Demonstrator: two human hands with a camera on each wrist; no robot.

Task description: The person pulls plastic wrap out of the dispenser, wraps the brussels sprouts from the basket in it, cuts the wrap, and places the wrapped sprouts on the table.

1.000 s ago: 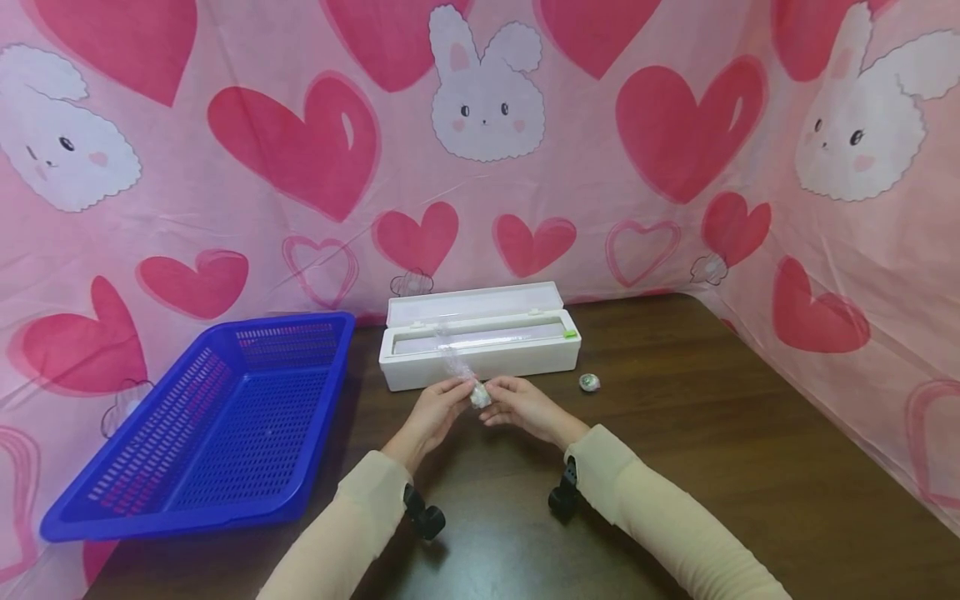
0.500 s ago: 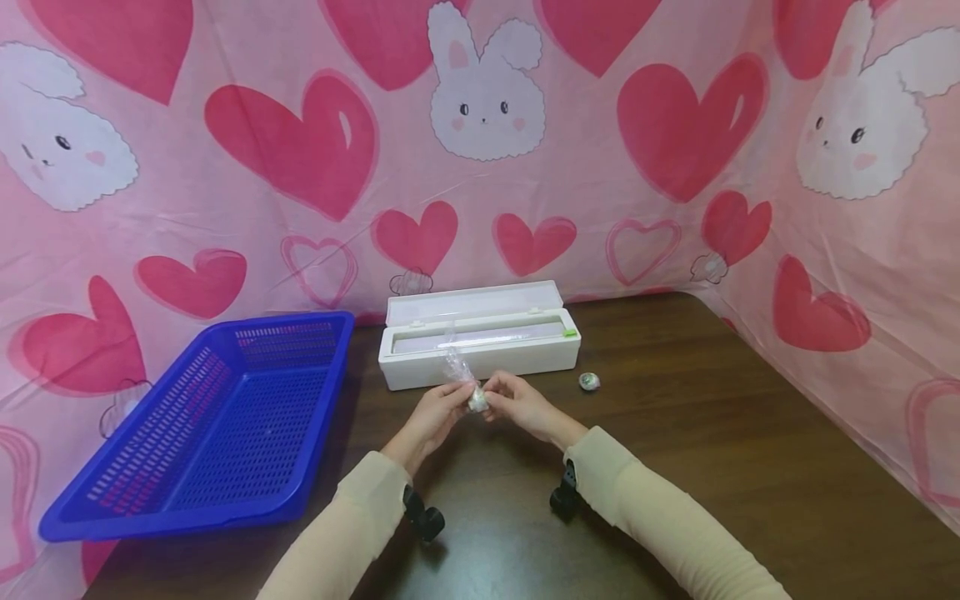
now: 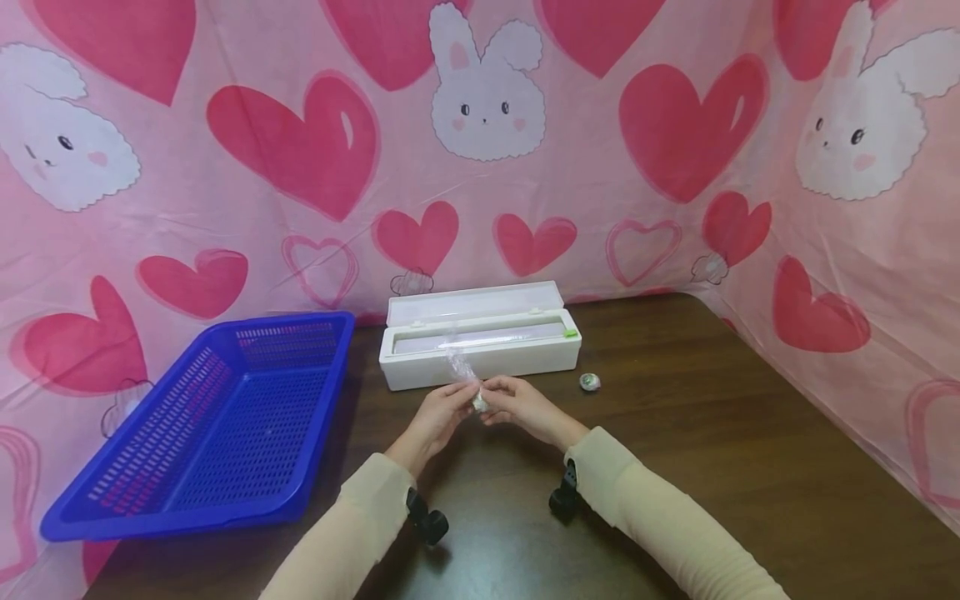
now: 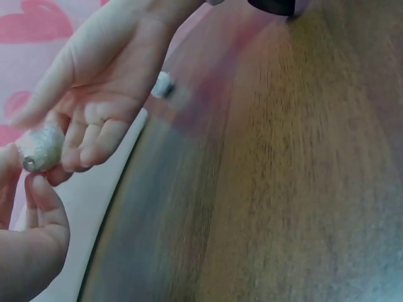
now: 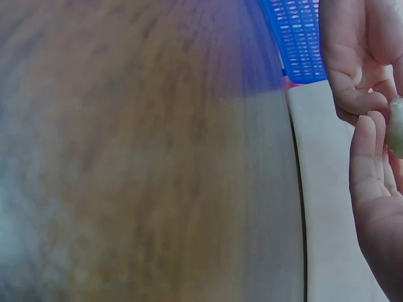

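Between both hands, in front of the white box, is a small rounded pale-green thing wrapped in clear cling film (image 3: 479, 402). A loose, crumpled tail of cling film (image 3: 459, 363) rises from it toward the box. My left hand (image 3: 438, 412) pinches it from the left, and my right hand (image 3: 523, 411) holds it from the right with thumb and fingers. The left wrist view shows the wrapped thing (image 4: 43, 148) with film gathered into a small knot at one end. Only part of it shows at the edge of the right wrist view.
A white cling film dispenser (image 3: 480, 364) stands behind the hands, lid raised, a green slider (image 3: 570, 333) at its right end. Another small film-wrapped thing (image 3: 589, 382) lies to the right on the brown table (image 3: 720, 433). A blue plastic basket (image 3: 247, 417) stands at left.
The fingers have shifted slightly around the wrapped thing and now cover more of it. My left hand has moved a little to the right. Basket, dispenser and second wrapped thing stay put.
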